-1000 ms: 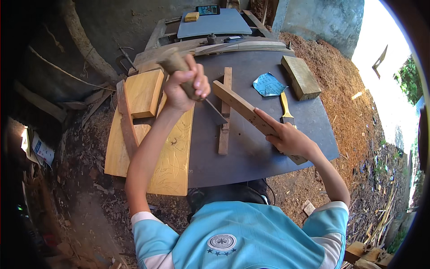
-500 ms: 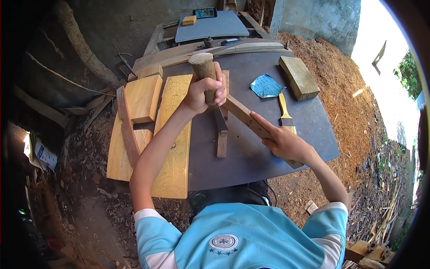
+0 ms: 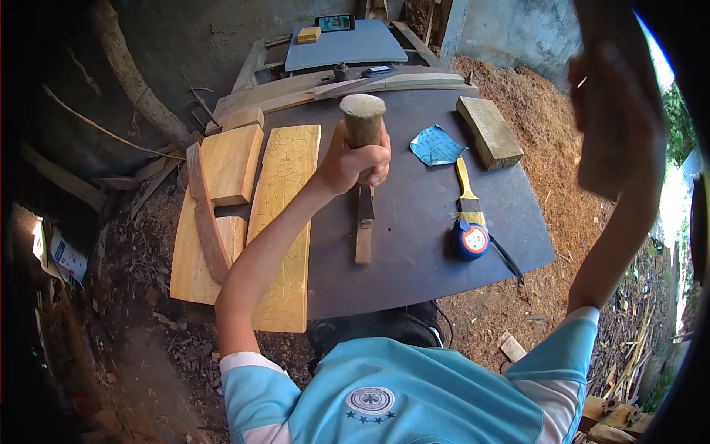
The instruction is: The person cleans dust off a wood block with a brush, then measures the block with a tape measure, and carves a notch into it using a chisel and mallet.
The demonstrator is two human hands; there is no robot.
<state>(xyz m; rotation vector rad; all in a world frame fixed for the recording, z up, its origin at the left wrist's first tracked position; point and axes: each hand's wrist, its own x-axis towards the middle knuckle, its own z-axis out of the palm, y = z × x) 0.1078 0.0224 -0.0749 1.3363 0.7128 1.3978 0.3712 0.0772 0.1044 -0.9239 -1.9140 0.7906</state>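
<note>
My left hand (image 3: 355, 166) is wrapped round the thick round handle of a chisel (image 3: 363, 122), held nearly upright over the middle of the dark table. The dark blade points down onto a small narrow wood strip (image 3: 363, 248); my hand hides part of both. My right hand (image 3: 629, 122) is raised high at the far right, well away from the chisel. Gripped in it is a length of wood (image 3: 600, 163), blurred by motion.
A carved yellow board (image 3: 279, 244) and wood blocks (image 3: 233, 163) lie left on the dark table (image 3: 414, 251). To the right are blue sandpaper (image 3: 436, 145), a paintbrush (image 3: 464, 181), a blue tape measure (image 3: 472, 240) and a thick block (image 3: 489, 132). A phone (image 3: 335, 22) stands behind.
My right hand has swung the length of wood up and to the right, off the table, uncovering the tape measure. The chisel in my left hand has shifted slightly right in the view.
</note>
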